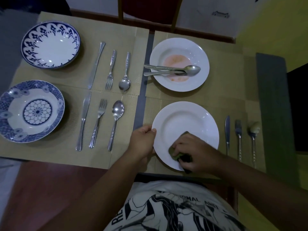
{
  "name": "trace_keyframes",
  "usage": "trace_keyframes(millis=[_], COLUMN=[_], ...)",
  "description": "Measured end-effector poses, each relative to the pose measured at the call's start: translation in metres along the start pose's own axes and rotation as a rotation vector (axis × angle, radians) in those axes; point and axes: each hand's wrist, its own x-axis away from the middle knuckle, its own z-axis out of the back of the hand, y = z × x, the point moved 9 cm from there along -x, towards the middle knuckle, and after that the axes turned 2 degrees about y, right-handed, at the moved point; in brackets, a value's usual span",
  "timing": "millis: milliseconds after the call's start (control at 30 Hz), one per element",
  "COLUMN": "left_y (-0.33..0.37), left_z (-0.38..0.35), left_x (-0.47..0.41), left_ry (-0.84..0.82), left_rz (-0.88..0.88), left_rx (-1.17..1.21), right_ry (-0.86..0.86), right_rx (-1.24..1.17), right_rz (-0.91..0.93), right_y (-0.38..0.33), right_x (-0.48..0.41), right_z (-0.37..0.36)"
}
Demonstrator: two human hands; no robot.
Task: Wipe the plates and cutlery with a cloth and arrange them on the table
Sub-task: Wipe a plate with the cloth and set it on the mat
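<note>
Lower centre: the left hand (143,140) pinches the rim of the white plate (186,117), the best hold on stiff, probably slick, breakable china. The right hand (196,154) clutches the soft cloth (172,151) against it.

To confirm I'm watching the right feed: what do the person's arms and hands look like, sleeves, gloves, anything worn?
Both forearms are bare, no sleeves showing. The left hand and right hand wear no gloves; no watch, bracelet or ring shows in this dim view. The torso wears a white T-shirt with black line art and lettering.
</note>
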Motion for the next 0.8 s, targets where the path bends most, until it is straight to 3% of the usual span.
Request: trace_keyframes(millis=[133, 267, 367, 500, 633, 700, 800], left_y=[0.003, 0.008, 0.008, 0.007, 0.003, 0.003, 0.002], left_z=[-0.001, 0.004, 0.004, 0.002, 0.003, 0.003, 0.002], left_x=[-0.002, 0.000, 0.002, 0.000, -0.003, 0.000, 0.004], left_ry=[-0.058, 0.002, 0.050, 0.035, -0.043, -0.029, 0.028], left_rz=[0.024, -0.022, -0.063, -0.079, -0.015, -0.005, -0.042], left_rx=[-0.054, -0.019, -0.003, -0.040, -0.092, -0.065, -0.055], right_ry=[0.070, 0.321, 0.328, 0.192, 0.202, 0.316, 0.411], right_rx=[0.114, 0.276, 0.351, 0.090, 0.168, 0.275, 0.374], right_rz=[0.044, -0.325, -0.479, -0.354, -0.142, -0.200, -0.433], right_y=[0.004, 0.058, 0.058, 0.014, 0.005, 0.024, 0.050], right_x=[-0.051, -0.055, -0.006, 0.003, -0.051, -0.062, -0.032], right_z=[0.001, 0.046, 0.042, -0.009, -0.005, 0.023, 0.053])
